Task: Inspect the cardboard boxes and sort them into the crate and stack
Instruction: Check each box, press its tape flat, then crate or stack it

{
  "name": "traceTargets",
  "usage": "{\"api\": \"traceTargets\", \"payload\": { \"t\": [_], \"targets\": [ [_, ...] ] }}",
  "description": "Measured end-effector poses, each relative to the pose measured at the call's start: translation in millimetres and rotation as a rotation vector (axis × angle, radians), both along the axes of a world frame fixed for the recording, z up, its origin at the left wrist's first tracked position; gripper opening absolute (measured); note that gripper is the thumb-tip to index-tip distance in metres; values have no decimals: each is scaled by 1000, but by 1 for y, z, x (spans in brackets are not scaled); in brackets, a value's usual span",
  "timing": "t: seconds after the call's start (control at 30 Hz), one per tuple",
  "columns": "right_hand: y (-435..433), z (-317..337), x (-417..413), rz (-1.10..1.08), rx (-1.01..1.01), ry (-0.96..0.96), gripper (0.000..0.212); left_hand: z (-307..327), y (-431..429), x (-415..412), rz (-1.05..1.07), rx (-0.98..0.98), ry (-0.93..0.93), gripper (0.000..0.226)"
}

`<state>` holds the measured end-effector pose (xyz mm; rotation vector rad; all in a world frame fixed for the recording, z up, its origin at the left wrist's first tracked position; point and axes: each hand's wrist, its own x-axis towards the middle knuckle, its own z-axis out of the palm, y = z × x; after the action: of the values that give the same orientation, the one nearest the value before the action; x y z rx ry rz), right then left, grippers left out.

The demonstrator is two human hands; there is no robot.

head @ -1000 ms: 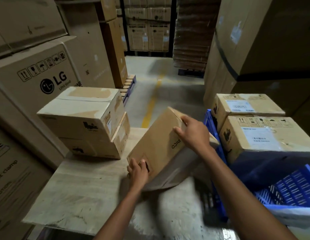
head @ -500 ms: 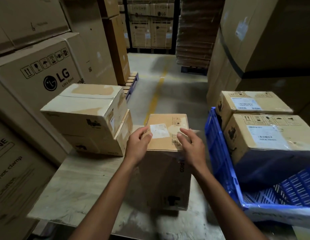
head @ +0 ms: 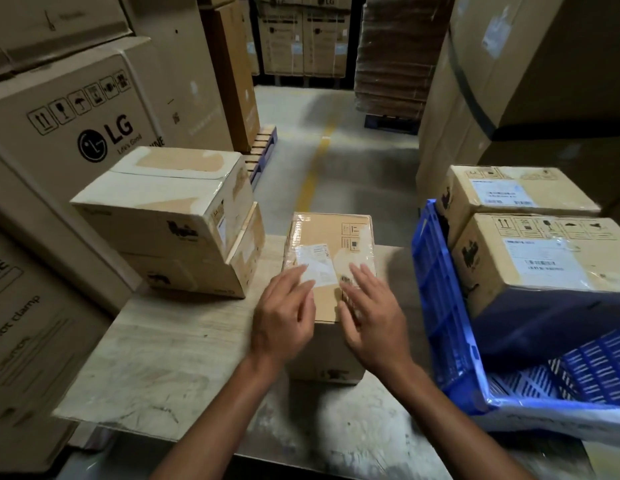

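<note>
Box (head: pixel 331 233) stands ungripped under left hand (head: pixel 284 318) and right hand (head: pixel 376 317).

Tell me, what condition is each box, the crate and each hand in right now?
Tall brown cardboard box: upright on the wooden table, taped shut, white label on top.
Left hand: fingers straight above the box top, gripping nothing.
Right hand: fingers straight, likewise gripping nothing.
Blue plastic crate: holding two sealed labelled cartons.
Left stack of two cardboard boxes: closed, upper box sitting askew.
</note>
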<state>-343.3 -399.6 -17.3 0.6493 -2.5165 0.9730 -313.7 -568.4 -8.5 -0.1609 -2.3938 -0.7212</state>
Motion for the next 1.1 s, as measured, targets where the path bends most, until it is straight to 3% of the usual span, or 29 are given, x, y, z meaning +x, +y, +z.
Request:
{"api": "traceTargets", "payload": {
  "t": [0.23, 0.4, 0.57, 0.67, 0.73, 0.93, 1.0, 1.1],
  "targets": [
    [5, 0, -3, 70, 221, 67, 35, -2, 4, 7, -55, -198, -228, 45],
    [7, 26, -25, 94, 367, 5, 24, 22, 4, -7, -78, -311, -288, 30],
    [-5, 35, -49, 45, 433, -83, 35, 31, 6, -39, -94, -291, -441, 48],
    [-7, 32, -46, 66, 494, -141, 56, 28, 6, -41, -78, -329, -546, 55],
    [-5, 32, -47, 69, 524, -140, 61, 28, 8, -41, -76, -347, -559, 54],
    [-16, 52, -80, -25, 586, -134, 29, 40, 10, -77, -22, -305, -347, 18],
    [-21, 48, -85, -76, 545, -131, 26, 38, 12, -88, 7, -265, -337, 18],
    [-23, 32, -86, -103, 482, -123, 34, 28, 13, -96, -9, -252, -429, 34]
  ]
}}
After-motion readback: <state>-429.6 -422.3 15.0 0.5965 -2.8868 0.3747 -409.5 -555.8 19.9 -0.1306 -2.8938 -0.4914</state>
